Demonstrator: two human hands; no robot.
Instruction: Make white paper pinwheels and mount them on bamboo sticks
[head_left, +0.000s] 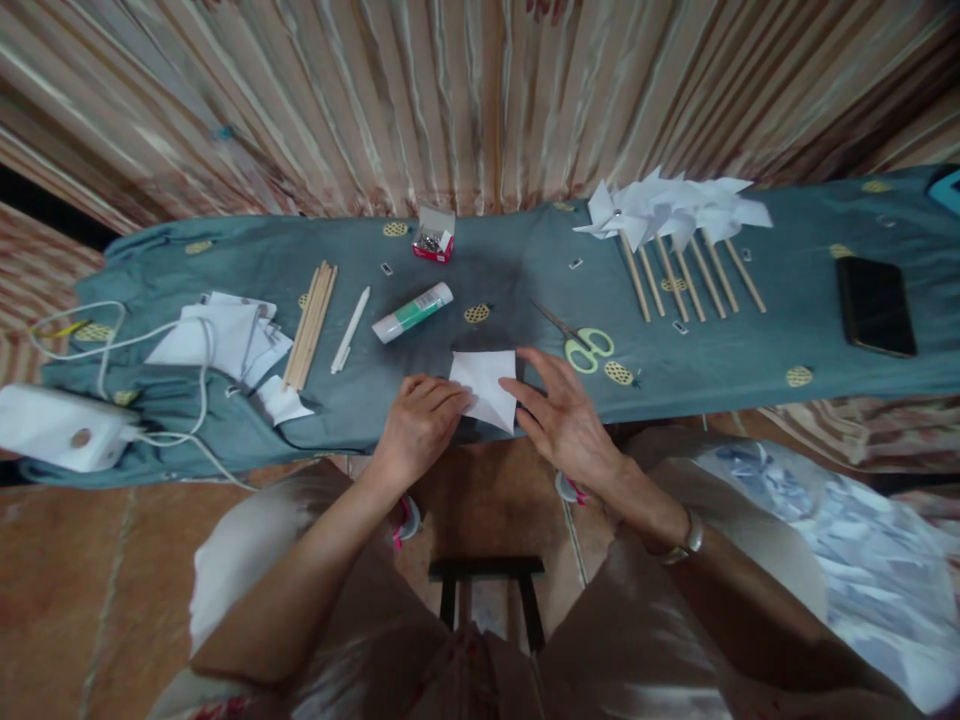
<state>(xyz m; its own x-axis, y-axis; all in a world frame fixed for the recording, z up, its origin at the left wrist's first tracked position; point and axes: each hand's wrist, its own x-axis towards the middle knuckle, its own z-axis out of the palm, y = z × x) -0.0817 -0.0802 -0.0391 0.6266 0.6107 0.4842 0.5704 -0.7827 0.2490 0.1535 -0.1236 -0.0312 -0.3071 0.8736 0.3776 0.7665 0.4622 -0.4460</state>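
A small white paper square (491,385) lies at the front edge of the cloth-covered table. My left hand (424,420) pinches its left side, fingers pressed together. On the right side, my right hand (559,410) has its fingers apart, the tips touching the paper's edge. Beyond the paper is a glue stick (413,312) with a green label, lying tilted. Scissors with light green handles (589,350) lie just past my right hand. A white pen (351,330) and several wooden sticks (310,325) lie to the left.
White paper pinwheels on sticks (675,212) lie at the back right, near a black phone (876,306). A red box of small metal pieces (433,243) stands at the back. Paper sheets (217,340), a white power strip (64,428) and cables are left. A plastic bag (862,560) sits lower right.
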